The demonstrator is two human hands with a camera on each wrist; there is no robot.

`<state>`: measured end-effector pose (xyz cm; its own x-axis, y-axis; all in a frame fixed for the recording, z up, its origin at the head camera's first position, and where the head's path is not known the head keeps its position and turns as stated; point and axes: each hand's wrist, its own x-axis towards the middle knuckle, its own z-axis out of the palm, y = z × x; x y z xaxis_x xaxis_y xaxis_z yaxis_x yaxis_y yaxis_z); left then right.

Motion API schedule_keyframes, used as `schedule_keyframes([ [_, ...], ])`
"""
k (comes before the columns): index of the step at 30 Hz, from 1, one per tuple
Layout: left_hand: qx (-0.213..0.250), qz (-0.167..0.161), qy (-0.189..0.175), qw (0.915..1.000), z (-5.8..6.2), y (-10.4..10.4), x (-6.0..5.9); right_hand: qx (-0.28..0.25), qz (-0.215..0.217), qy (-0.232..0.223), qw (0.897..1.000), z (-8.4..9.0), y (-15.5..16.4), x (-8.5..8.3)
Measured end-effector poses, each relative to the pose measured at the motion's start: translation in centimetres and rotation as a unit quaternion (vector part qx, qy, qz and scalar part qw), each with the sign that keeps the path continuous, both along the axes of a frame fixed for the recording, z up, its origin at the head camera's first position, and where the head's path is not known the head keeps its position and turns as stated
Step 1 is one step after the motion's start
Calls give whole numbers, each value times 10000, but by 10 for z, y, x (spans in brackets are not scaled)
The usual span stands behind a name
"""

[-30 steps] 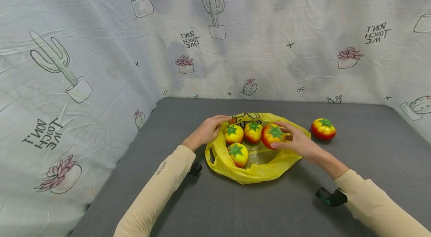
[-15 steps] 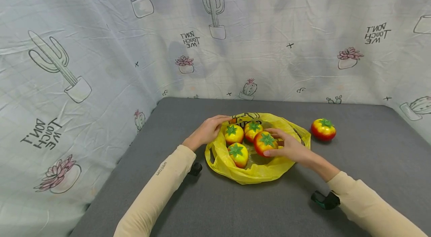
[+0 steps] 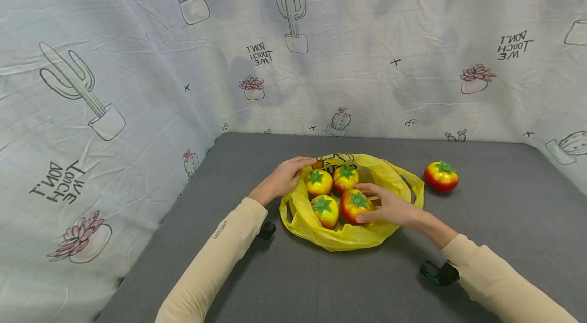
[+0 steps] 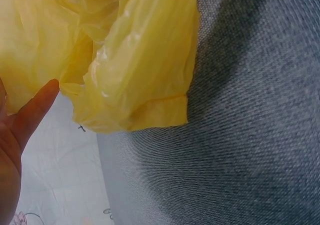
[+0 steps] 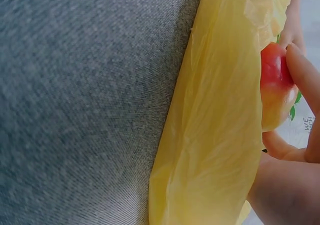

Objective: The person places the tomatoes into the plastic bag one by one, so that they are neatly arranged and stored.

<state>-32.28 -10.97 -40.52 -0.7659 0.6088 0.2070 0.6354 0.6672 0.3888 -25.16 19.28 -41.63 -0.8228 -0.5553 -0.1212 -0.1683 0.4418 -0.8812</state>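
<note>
A yellow plastic bag [image 3: 362,237] stands with its mouth spread upward in the head view. At its left rim, my left hand [image 3: 285,175] holds the plastic; in the left wrist view its thumb [image 4: 37,107] lies against the bag's edge. My right hand [image 3: 390,207] reaches over the right rim and grips a red-yellow toy tomato [image 3: 349,207] with a green star-shaped top, inside the mouth. Beside it in the bag sit three similar tomatoes: a left one [image 3: 326,218], a back left one [image 3: 316,189] and a back one [image 3: 344,184]. In the right wrist view the bag's wall partly covers the gripped tomato [image 5: 276,87].
Another toy tomato [image 3: 441,178] lies on the grey table [image 3: 321,287] to the right of the bag. Behind the table hangs a white cloth [image 3: 367,93] printed with cacti, and it continues along the left side.
My right hand has carried its tomato left, toward me and lower into the bag, beside the left one. My left hand has stayed at the rim.
</note>
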Motion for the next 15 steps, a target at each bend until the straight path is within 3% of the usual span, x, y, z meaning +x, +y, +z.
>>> schedule_keyframes([
  [15, -33, 18, -22, 10000, 1, 1, 0, 146, -40, -46, 9999, -3, -4, -2],
])
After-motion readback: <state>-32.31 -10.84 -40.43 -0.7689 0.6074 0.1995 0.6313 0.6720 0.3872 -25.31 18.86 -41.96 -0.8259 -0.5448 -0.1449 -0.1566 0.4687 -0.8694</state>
